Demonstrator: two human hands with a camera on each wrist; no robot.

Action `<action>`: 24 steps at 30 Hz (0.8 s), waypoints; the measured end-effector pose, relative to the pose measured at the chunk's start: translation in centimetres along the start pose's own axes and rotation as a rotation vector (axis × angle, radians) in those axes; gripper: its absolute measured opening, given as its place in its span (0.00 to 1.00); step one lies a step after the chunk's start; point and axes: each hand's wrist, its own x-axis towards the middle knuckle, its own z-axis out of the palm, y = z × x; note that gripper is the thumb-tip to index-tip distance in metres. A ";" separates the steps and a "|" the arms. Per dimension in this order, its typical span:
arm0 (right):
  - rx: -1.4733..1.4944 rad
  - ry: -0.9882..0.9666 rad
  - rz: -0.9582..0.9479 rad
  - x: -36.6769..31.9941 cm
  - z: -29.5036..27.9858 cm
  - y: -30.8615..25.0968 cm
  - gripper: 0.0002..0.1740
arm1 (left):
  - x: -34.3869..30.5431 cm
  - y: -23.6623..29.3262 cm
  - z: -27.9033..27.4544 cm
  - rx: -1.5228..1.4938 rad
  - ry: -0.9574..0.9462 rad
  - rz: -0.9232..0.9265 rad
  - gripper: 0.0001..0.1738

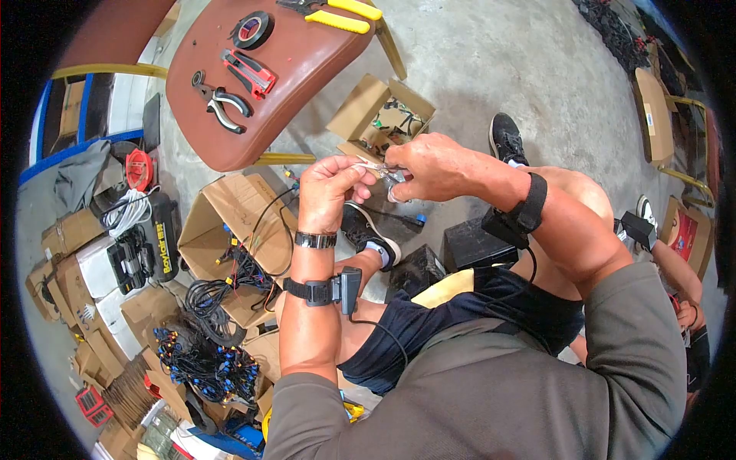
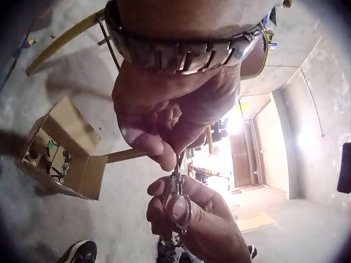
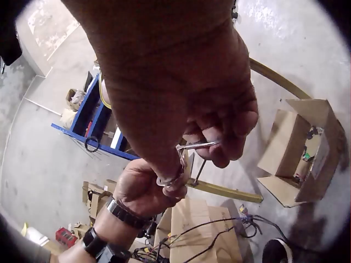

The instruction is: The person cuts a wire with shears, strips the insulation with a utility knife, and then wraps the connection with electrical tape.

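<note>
Small metal scissors (image 2: 178, 189) are in the right hand (image 2: 205, 219), with a finger loop round the thumb in the left wrist view. From the head view, the right hand (image 1: 429, 167) grips them at the centre, blades toward the left hand (image 1: 330, 188). The left hand (image 2: 170, 109) has thumb and forefinger pinched together at the blade tips; what lies between them is too small to tell. In the right wrist view the scissors (image 3: 198, 145) show below the curled fingers of the right hand (image 3: 181, 109), and the left hand (image 3: 140, 186) is just beyond.
A brown chair seat (image 1: 307, 69) holds pliers (image 1: 222, 103), a red cutter (image 1: 249, 74), black tape (image 1: 251, 31) and a yellow-handled tool (image 1: 337, 15). An open carton (image 1: 360, 107) with small parts stands on the floor. Cartons and bundled cables (image 1: 207, 364) lie at left. Another person's arm (image 1: 678, 276) shows at right.
</note>
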 end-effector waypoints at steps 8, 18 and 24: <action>0.010 -0.020 -0.042 0.2 -0.3 0.2 0.17 | 0.0 0.0 0.0 -0.042 0.006 0.011 0.08; 0.060 -0.060 0.040 0.5 -1.2 -0.3 0.16 | 0.4 -0.2 -0.3 -0.066 0.027 0.020 0.07; 0.046 -0.048 -0.006 0.4 -1.4 -0.7 0.19 | 0.5 -0.1 -0.2 -0.003 0.001 0.069 0.06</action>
